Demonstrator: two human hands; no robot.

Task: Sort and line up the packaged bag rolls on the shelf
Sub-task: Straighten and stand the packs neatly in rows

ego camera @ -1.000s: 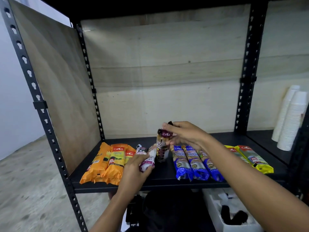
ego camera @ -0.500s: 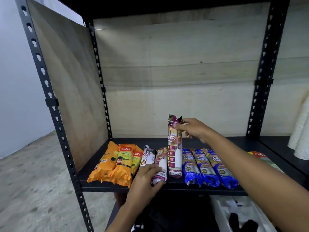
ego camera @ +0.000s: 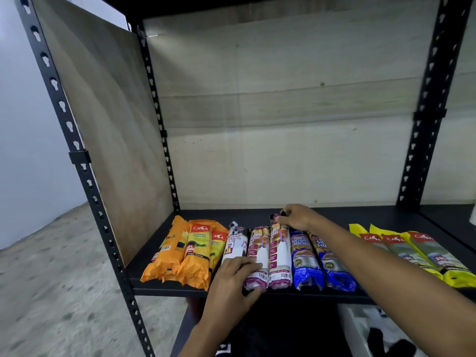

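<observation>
on the black shelf [ego camera: 334, 217] the bag rolls [ego camera: 306, 256] lie in a row, grouped by colour. right hand [ego camera: 296, 217] pinches the far end of a purple roll [ego camera: 279, 256]; left hand [ego camera: 231, 284], grip wide, rests on its neighbour [ego camera: 256, 253].

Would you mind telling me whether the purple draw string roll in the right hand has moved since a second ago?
Yes. The purple draw string roll stood upright then; now it lies flat on the shelf beside the blue rolls, right hand at its far end.
</observation>
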